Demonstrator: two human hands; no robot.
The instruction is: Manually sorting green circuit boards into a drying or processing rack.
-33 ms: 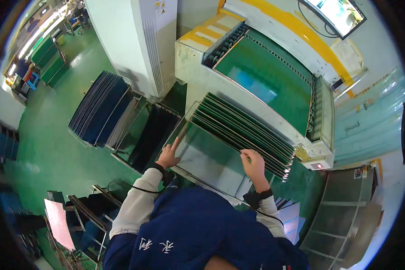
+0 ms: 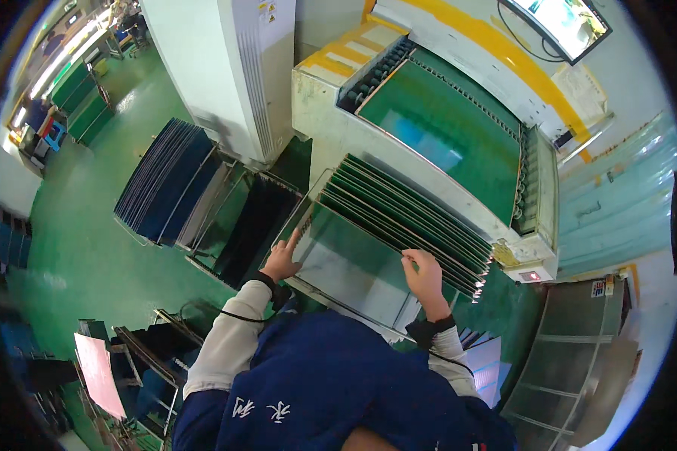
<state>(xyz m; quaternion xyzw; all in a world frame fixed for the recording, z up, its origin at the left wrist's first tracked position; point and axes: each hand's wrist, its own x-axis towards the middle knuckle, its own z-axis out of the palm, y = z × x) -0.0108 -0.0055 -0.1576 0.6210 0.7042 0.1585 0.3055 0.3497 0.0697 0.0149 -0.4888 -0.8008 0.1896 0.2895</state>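
Thin green panels (image 2: 410, 214) with pale edges stand on edge, side by side, in a metal rack (image 2: 338, 307) in front of me. My right hand (image 2: 424, 276) is closed, fingertips pinching the top edge of the panel nearest me. At the rack's left side is my left hand (image 2: 280, 261), its index finger stretched along the notched side rail and its thumb apart; it holds nothing. The lower ends of the panels are hidden.
Beyond the rack, a white machine (image 2: 331, 154) with rollers bears a large green panel (image 2: 447, 131). Dark blue panels (image 2: 169, 180) fill a rack at left. A pillar (image 2: 203, 68) stands behind it. Wire-framed shelves (image 2: 572, 361) are at right, a pink board (image 2: 98, 372) lower left.
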